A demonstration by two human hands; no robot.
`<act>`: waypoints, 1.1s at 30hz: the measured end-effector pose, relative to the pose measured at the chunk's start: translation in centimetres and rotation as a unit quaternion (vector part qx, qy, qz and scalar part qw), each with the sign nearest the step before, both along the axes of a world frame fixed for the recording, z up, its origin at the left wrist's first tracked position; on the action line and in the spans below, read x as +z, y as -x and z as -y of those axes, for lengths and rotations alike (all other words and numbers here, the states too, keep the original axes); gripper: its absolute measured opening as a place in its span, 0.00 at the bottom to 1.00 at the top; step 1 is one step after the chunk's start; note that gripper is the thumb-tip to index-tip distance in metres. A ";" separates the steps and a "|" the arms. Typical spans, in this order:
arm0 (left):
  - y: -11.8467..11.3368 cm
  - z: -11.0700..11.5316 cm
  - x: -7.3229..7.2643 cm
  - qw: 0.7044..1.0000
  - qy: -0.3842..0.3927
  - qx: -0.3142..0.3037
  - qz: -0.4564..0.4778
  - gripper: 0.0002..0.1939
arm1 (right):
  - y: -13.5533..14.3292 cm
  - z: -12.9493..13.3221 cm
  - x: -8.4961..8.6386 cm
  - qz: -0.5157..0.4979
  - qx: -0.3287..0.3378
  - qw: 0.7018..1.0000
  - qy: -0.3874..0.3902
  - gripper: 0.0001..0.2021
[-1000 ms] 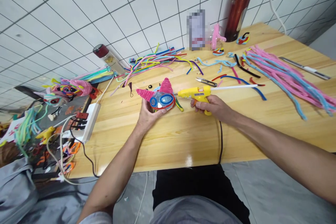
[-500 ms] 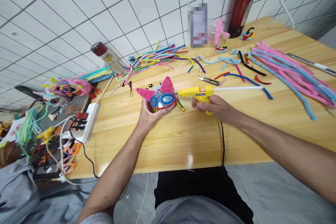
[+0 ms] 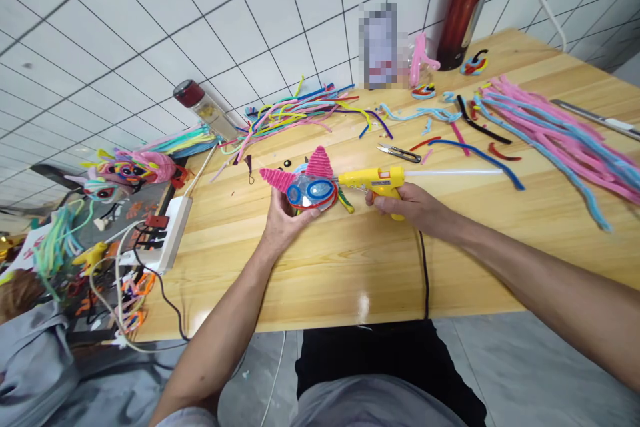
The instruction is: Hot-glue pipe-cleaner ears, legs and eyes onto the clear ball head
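My left hand (image 3: 286,221) is closed round the lower left of a pipe-cleaner animal head (image 3: 314,205), which has pink pointed ears, blue-ringed eyes and a red rim. In my right hand (image 3: 407,203) is a yellow hot glue gun (image 3: 373,178), gripped by its handle, a finger near the trigger. Its nozzle points left and meets the head's right side, beside the right ear; whether it touches cannot be seen. A clear glue stick (image 3: 453,173) sticks out from the gun's back. Below the nozzle, a green and yellow piece (image 3: 345,200) sits at the head's edge.
Thread snips (image 3: 399,153) lie behind the glue gun. Pipe cleaners (image 3: 560,140) spread on the right and another pile (image 3: 300,113) lies by the wall. A power strip (image 3: 173,233) with cables stands left, near a person's grey sleeve (image 3: 30,353). A red thermos (image 3: 467,10) stands behind.
Both hands keep nearly the same pose, the glue gun still at the head's right side. The view has shifted very slightly.
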State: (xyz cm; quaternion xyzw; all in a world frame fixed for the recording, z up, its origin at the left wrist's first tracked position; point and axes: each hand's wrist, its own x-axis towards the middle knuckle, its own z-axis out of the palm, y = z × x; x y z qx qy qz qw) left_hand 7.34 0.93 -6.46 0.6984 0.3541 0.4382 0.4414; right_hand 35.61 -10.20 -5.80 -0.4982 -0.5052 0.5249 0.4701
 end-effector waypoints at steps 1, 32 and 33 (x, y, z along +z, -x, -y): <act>0.0 0.0 0.0 1.000 0.001 -0.001 -0.001 0.48 | 0.0 0.0 0.0 -0.001 0.000 1.000 -0.002 0.21; 0.4 -0.3 -0.4 1.000 -0.010 -0.023 0.017 0.46 | 0.1 0.1 0.6 0.026 0.019 0.999 0.003 0.25; 0.4 -0.3 -0.5 1.000 -0.006 -0.022 0.016 0.46 | 0.1 0.1 0.6 0.025 0.020 0.999 0.003 0.26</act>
